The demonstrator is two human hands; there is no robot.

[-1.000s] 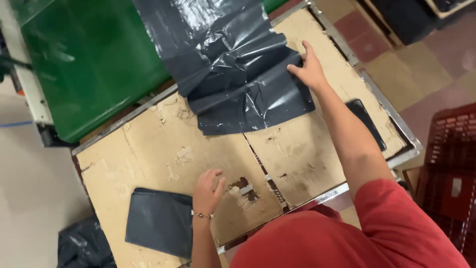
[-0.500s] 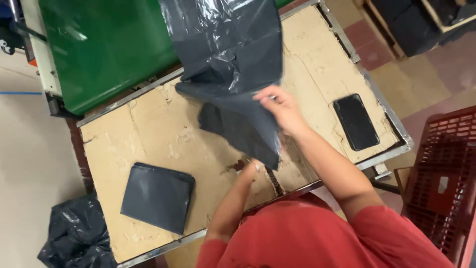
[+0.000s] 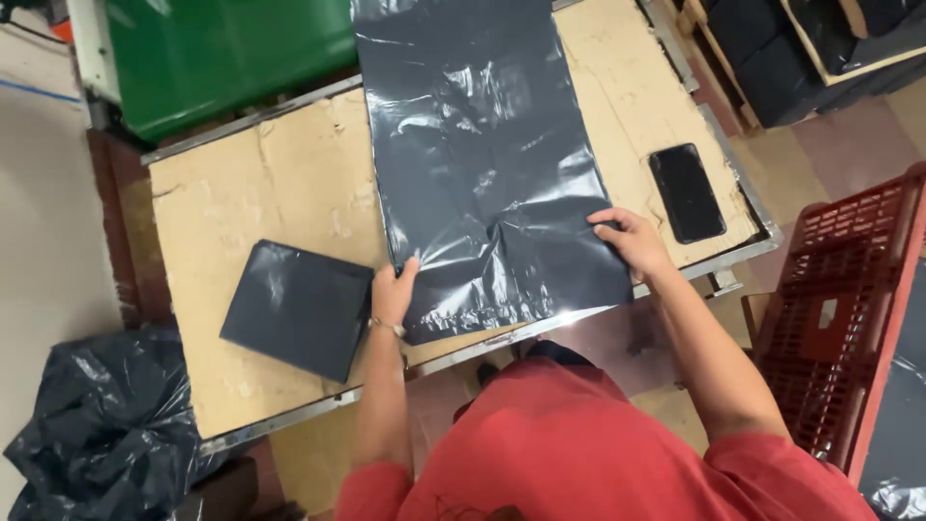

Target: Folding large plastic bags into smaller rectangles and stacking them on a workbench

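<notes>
A large dark grey plastic bag (image 3: 482, 164) lies spread flat and lengthwise on the cardboard-covered table (image 3: 260, 183). My left hand (image 3: 394, 289) presses on the bag's near left edge. My right hand (image 3: 629, 239) grips the bag's near right edge, with the fingers curled over it. The bag's near end reaches the table's front rim. A folded dark grey bag (image 3: 297, 309), square in shape, rests on the table just left of my left hand.
A black phone (image 3: 687, 193) lies face up at the table's right side. A red plastic crate (image 3: 849, 309) stands to the right. A green bin (image 3: 222, 48) is behind the table. A stuffed black bag (image 3: 96, 434) sits on the floor at lower left.
The crumpled bag has been pulled toward me and spread out flat. My right hand moved from its far edge to the near right edge. My left hand came onto the near left edge.
</notes>
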